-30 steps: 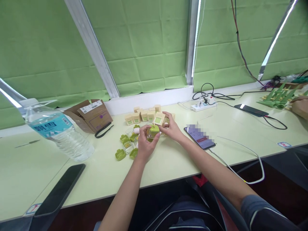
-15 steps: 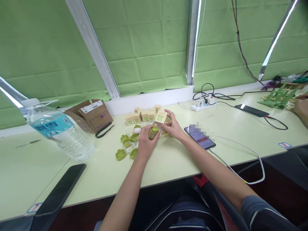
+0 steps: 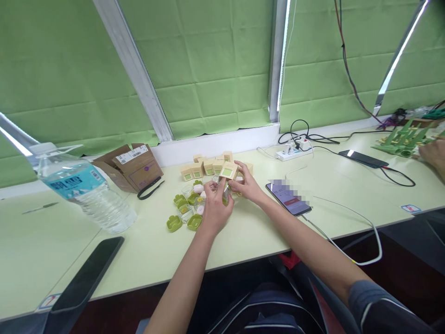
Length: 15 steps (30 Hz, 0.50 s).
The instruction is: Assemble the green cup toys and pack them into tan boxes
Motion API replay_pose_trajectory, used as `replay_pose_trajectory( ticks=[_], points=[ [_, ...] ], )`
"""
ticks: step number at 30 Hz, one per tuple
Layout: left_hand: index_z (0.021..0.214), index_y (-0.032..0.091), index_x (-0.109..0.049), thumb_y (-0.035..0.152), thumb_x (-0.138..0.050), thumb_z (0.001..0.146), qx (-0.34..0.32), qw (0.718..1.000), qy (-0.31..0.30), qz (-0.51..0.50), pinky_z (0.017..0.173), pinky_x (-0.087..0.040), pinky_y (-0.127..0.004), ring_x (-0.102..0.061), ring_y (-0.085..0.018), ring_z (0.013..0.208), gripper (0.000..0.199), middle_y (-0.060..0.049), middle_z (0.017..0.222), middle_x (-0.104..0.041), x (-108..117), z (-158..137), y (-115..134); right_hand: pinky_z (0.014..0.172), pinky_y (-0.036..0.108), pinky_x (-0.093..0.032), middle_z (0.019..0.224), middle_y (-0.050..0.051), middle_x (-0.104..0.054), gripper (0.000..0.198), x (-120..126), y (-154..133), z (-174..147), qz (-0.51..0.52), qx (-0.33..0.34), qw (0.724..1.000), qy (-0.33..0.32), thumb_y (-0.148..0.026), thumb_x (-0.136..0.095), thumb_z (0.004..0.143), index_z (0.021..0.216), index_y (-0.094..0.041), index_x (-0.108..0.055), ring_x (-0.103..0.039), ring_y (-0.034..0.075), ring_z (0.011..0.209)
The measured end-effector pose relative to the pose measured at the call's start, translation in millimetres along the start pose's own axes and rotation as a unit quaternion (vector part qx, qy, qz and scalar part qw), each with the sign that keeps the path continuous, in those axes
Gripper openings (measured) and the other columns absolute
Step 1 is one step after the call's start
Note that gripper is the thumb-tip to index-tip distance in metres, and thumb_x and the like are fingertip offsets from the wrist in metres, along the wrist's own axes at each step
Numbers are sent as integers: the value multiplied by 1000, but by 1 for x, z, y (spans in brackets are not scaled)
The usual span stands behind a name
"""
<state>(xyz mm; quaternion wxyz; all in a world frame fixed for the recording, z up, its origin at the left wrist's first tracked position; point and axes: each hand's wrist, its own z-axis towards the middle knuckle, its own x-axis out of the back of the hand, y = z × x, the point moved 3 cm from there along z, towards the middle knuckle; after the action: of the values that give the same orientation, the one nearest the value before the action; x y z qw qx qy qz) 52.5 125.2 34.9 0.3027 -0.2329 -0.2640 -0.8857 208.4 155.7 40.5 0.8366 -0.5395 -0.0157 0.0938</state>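
Observation:
My right hand grips a small cream cardboard box with a green window, tilted above the table. Close against its lower side, my left hand is closed around a small clear cup with some green at its base, partly hidden by the fingers. Whether the cup is inside the box opening or just outside it, I cannot tell. Left of my left hand lie several green flower-shaped dishes, clear cups and small pale pieces. Behind my hands stand several more cream boxes.
A large water bottle, an opened brown carton and a black phone are at the left. To the right lie a lit phone with a white cable and a power strip. Another person's hand touches green parts.
My left hand has turned and moved up, its fingers now against the box; the green top of the cup is now mostly hidden. The box has shifted slightly left.

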Motion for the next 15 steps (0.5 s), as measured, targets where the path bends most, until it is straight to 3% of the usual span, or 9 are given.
replay_pose_trajectory(
  ticks=[8, 12, 15],
  points=[
    [142, 24, -46, 26, -72, 87, 9, 999, 21, -26, 98, -52, -45, -58, -26, 112, 61, -12, 122, -53, 3, 3, -7, 71, 34, -63, 158, 11, -36, 84, 2, 4, 1, 5, -9, 1000, -3, -39, -75, 79, 149, -36, -29, -71, 17, 86],
    [134, 23, -51, 26, -78, 82, 10, 998, 48, -30, 85, -54, -39, -61, -22, 92, 58, -8, 110, -62, 6, 6, -14, 70, 34, -63, 154, 11, -41, 83, 2, 4, 0, -12, -10, 1000, -23, -38, -74, 79, 149, -36, -29, -71, 17, 84],
    [128, 22, -57, 26, -81, 78, 36, 997, 64, -40, 74, -53, -32, -58, -17, 76, 56, -2, 94, -61, 7, 7, -21, 71, 36, -64, 155, 11, -40, 84, -1, 4, -2, -25, -2, 999, -47, -36, -75, 79, 150, -36, -30, -71, 16, 81]
  ],
)
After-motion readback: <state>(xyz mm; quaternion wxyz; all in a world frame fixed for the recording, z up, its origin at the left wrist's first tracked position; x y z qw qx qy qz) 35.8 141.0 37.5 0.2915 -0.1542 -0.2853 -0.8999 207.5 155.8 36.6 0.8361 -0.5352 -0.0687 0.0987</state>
